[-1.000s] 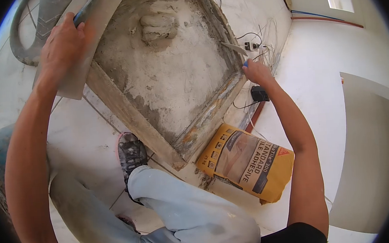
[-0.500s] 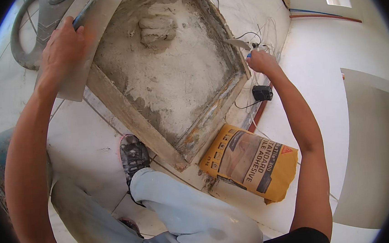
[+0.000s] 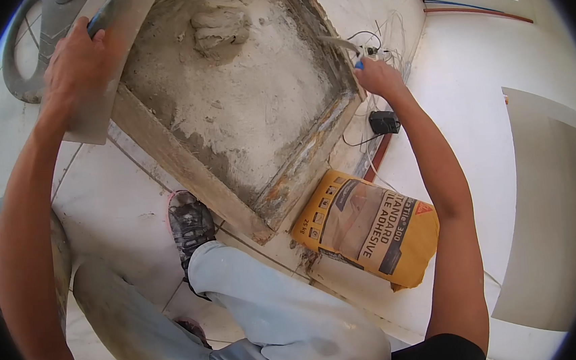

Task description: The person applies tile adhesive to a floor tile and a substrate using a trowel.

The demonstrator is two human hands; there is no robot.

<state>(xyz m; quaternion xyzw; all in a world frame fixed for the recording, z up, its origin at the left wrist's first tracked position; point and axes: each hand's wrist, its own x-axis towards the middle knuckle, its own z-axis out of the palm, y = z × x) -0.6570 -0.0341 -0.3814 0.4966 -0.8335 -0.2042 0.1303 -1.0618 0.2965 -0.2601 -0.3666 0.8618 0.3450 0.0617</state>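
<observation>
trowel of broad, flat grey metal [image 3: 122, 51], held by a blue handle in the closed left hand [image 3: 76, 65], across the upper-left edge of the square, wood-sided tray [image 3: 178, 165] in view; touching or not, impossible to tell. probably light, stiff, slippery where wet; best gripped by the handle, clear of the long edges. small, blue-handled, pale-bladed scraper [image 3: 341, 43], gripped in the right hand [image 3: 378, 77] by the tray's right rim: likely light, a little springy, best taken close behind the blade. rough, pale-grey lump of mortar [image 3: 220, 28] inside the tray: apparently dense, soft, sticky, better scooped than pinched.
</observation>
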